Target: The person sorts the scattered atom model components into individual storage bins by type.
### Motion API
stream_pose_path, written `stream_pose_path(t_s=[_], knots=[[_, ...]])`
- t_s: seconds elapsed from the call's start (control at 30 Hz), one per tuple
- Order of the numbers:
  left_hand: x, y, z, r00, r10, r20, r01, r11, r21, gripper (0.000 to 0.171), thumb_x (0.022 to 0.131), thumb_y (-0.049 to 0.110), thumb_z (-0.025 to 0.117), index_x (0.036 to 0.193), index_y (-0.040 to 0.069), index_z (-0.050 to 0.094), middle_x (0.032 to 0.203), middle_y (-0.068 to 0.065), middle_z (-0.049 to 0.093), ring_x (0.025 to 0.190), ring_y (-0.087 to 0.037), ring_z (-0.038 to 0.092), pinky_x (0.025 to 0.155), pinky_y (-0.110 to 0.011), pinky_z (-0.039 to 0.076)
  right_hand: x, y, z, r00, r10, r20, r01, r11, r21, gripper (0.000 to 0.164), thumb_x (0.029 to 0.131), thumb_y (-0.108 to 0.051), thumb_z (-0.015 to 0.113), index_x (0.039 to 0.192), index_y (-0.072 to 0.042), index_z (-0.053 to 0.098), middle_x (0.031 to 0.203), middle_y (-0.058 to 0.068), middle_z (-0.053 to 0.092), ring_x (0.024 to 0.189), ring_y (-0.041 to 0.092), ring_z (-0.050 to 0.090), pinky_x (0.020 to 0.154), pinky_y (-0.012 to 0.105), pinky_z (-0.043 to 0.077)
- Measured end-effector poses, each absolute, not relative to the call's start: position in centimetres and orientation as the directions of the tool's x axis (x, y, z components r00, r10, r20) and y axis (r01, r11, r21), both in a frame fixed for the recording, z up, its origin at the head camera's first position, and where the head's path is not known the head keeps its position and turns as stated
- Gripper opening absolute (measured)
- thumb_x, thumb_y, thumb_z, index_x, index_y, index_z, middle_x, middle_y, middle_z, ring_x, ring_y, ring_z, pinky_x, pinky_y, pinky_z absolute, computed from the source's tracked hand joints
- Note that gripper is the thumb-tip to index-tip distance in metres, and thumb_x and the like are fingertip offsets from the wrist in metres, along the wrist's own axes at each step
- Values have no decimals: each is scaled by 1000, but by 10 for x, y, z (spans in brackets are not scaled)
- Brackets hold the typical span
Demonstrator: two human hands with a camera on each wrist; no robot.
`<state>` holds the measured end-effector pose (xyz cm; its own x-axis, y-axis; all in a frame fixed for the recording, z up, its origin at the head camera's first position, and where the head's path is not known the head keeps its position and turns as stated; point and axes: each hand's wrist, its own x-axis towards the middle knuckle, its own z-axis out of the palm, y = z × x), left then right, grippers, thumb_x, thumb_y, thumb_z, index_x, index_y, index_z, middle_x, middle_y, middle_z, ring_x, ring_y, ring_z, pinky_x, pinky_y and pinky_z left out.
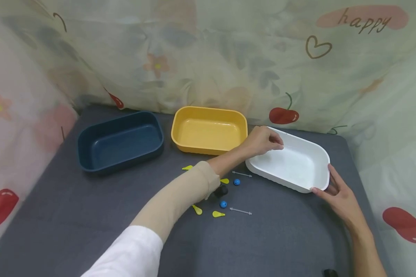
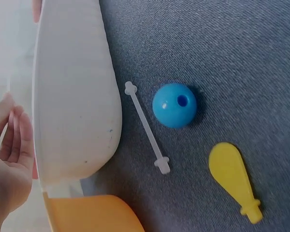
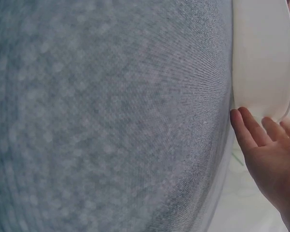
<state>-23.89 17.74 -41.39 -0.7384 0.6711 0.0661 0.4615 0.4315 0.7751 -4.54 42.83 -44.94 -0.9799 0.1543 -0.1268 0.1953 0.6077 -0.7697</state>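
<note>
My left hand (image 1: 263, 141) reaches over the left part of a white tray (image 1: 306, 161), fingertips pinched together. In the left wrist view the left hand (image 2: 12, 159) pinches a thin pale stick (image 2: 8, 86), only partly visible. At the tray's right end my right hand (image 1: 341, 198) grips it, thumb at the near rim and fingers along the end wall. Left of the tray lie a clear plastic rod (image 1: 242, 174) with knobbed ends, a blue ball (image 2: 175, 105) with a hole and a yellow paddle-shaped piece (image 2: 232, 176).
A yellow tray (image 1: 208, 132) stands beside the white one, and a dark blue tray (image 1: 121, 144) is farther left. Under the left forearm lie a black round piece (image 1: 222, 190), a second blue ball (image 1: 223, 204), another rod (image 1: 240, 211) and yellow pieces (image 1: 218, 214). A patterned curtain (image 1: 208, 57) hangs behind.
</note>
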Motion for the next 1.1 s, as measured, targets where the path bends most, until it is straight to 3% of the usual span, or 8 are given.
stream_pose_path(t_s=[0.3, 0.67, 1.1], knots=[[-238, 194, -423, -689, 720, 87, 562, 455, 690, 10, 92, 22, 73, 97, 17, 80, 84, 10, 72, 75, -3, 58, 69, -12, 42, -42, 430, -451, -980, 153, -125, 193, 598, -778, 96, 93, -27, 73, 160, -34, 5, 164, 10, 14, 137, 42, 38, 80, 2, 39], [-241, 209, -428, -701, 712, -21, 519, 531, 669, 9, 91, 24, 74, 96, 19, 80, 82, 12, 71, 77, -2, 57, 71, -13, 40, -42, 430, -449, -979, 154, -131, 198, 588, -784, 96, 92, -27, 73, 159, -35, 4, 165, 10, 13, 138, 44, 36, 80, 2, 39], [-240, 211, -434, -764, 641, -71, 463, 622, 631, 10, 89, 26, 76, 94, 19, 82, 85, 10, 73, 83, -4, 58, 74, -13, 40, -45, 429, -452, -983, 146, -110, 175, 582, -794, 96, 92, -23, 73, 160, -32, 6, 164, 12, 14, 136, 44, 38, 81, 3, 40]])
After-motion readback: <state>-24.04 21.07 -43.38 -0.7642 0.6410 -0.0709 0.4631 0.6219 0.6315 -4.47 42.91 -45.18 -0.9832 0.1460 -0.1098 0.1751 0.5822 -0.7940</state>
